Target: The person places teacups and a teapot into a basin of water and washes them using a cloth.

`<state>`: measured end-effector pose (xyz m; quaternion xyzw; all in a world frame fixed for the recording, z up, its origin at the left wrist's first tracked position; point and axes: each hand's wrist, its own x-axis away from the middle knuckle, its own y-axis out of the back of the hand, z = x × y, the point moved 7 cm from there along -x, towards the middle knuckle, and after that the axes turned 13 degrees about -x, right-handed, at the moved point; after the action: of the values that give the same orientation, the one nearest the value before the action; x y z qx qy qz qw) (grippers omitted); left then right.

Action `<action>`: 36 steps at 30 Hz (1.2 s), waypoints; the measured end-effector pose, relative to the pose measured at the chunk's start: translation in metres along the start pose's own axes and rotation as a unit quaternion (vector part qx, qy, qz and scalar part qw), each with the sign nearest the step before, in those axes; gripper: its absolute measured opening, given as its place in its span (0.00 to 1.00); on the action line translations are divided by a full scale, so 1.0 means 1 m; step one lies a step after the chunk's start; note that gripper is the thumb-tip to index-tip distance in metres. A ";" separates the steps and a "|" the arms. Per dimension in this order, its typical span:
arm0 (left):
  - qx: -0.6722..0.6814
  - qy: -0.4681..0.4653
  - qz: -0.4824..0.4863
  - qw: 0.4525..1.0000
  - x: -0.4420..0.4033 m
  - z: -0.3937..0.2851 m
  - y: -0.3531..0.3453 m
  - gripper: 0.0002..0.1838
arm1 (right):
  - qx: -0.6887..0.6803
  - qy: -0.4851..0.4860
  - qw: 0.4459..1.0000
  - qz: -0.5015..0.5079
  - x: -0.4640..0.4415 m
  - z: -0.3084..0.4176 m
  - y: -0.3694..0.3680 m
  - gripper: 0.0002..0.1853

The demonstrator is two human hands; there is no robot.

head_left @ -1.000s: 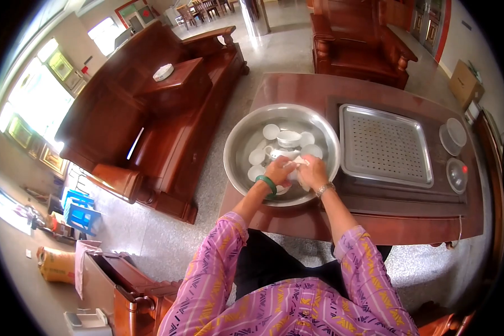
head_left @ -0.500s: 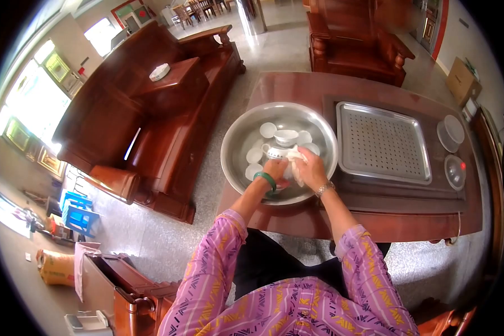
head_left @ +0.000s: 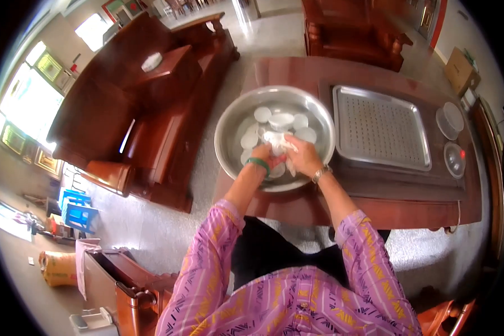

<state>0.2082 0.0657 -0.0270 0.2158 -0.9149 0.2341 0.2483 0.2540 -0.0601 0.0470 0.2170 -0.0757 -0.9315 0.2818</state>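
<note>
A wide steel basin (head_left: 223,159) stands on the table, with several small white cups (head_left: 262,115) and a white bowl-like cup (head_left: 281,120) in it. Over the basin, my left hand (head_left: 269,155), wearing a green bangle, is closed around a small white handled vessel, now mostly covered. A crumpled white cloth (head_left: 281,140) lies across that vessel. My right hand (head_left: 303,155), with a watch at the wrist, grips the cloth from the right side. Fingers and cloth hide most of the vessel, so its exact kind is unclear.
Right of the basin, a perforated steel tray (head_left: 381,129) rests on the dark wooden table (head_left: 285,70). Beyond it are a stacked white bowl (head_left: 452,119) and a glass-like lidded bowl (head_left: 455,159). A wooden sofa (head_left: 151,123) stands to the left.
The cloth has shifted up and left over the vessel, covering its patterned side and handle. My right hand has moved slightly down. The whole view has tilted, so the surroundings sit higher.
</note>
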 end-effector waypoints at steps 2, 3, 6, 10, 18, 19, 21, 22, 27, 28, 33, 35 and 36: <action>-0.039 -0.002 -0.031 0.999 -0.009 0.005 0.007 0.15 | 0.015 0.047 0.999 0.022 0.004 0.000 -0.007 0.20; -0.074 -0.005 -0.039 0.996 -0.014 0.009 0.010 0.15 | 0.028 0.058 0.998 0.028 0.003 0.006 -0.007 0.21; -0.127 0.016 -0.013 0.992 -0.015 0.014 0.003 0.17 | 0.106 0.024 0.994 0.016 0.003 0.010 -0.003 0.20; -0.139 0.053 0.069 0.986 0.014 0.008 -0.012 0.17 | 0.206 -0.151 0.964 0.069 0.005 -0.013 0.000 0.12; -0.277 -0.032 0.020 0.960 0.012 -0.012 -0.003 0.13 | -0.005 0.018 1.000 -0.011 0.001 0.006 0.003 0.18; -0.278 -0.071 0.035 0.957 0.012 -0.011 -0.012 0.11 | 0.038 0.040 0.998 0.011 0.003 0.008 -0.001 0.18; -0.349 -0.104 0.022 0.931 0.018 -0.013 -0.020 0.06 | 0.128 -0.010 0.990 0.065 0.002 0.001 -0.003 0.15; -0.351 -0.103 0.024 0.930 0.017 -0.012 -0.020 0.06 | 0.128 -0.011 0.990 0.062 -0.001 -0.001 -0.002 0.15; -0.379 -0.151 0.046 0.912 0.022 -0.024 -0.012 0.02 | 0.177 -0.136 0.975 0.005 -0.001 -0.019 0.005 0.12; -0.377 -0.155 0.045 0.912 0.023 -0.027 -0.011 0.03 | 0.154 -0.123 0.980 -0.026 -0.002 -0.019 0.008 0.12; -0.272 -0.176 0.094 0.941 0.029 -0.032 -0.016 0.03 | 0.015 -0.056 0.998 0.012 -0.001 -0.014 0.003 0.14; -0.207 -0.199 0.038 0.957 0.037 -0.038 -0.013 0.08 | -0.002 -0.043 0.999 0.006 -0.001 -0.009 0.006 0.15; -0.207 -0.198 0.036 0.957 0.035 -0.037 -0.010 0.08 | 0.000 -0.033 0.999 0.012 -0.001 -0.006 0.006 0.16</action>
<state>0.1985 0.0679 0.0237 0.1685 -0.9813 0.0009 0.0930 0.2603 -0.0645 0.0429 0.1853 -0.0876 -0.9347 0.2903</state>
